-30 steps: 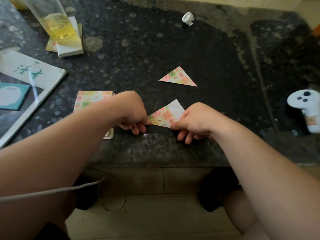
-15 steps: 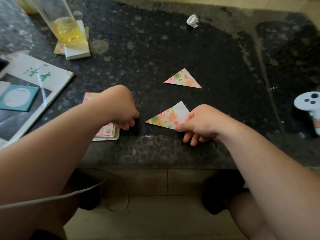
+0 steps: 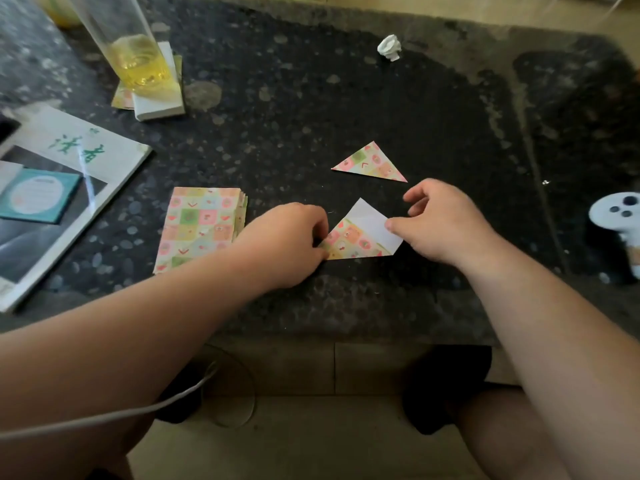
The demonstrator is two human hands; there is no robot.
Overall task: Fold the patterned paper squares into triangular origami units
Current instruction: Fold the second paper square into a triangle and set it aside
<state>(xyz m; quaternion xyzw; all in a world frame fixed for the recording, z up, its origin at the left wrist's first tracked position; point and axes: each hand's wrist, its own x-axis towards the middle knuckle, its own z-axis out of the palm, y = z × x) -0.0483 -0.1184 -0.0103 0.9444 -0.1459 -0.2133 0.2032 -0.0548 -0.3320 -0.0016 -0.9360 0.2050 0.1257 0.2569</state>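
A half-folded patterned paper (image 3: 358, 237) lies on the dark stone table (image 3: 311, 116), its white underside showing at the upper right. My left hand (image 3: 287, 242) pinches its left corner with curled fingers. With its thumb, my right hand (image 3: 440, 223) presses on the white flap, the other fingers loosely curled above it. A finished patterned triangle (image 3: 370, 164) lies just beyond. A stack of patterned squares (image 3: 199, 228) sits left of my left hand.
A tall glass with yellow liquid (image 3: 135, 53) stands on a white block at the back left. A magazine (image 3: 59, 188) lies at the left edge. A crumpled white paper ball (image 3: 389, 47) is at the back. A white controller (image 3: 620, 220) rests at the right.
My left hand came back from the stack of squares to the left corner of the folded paper. My right hand shifted from the paper's right corner up onto the white flap.
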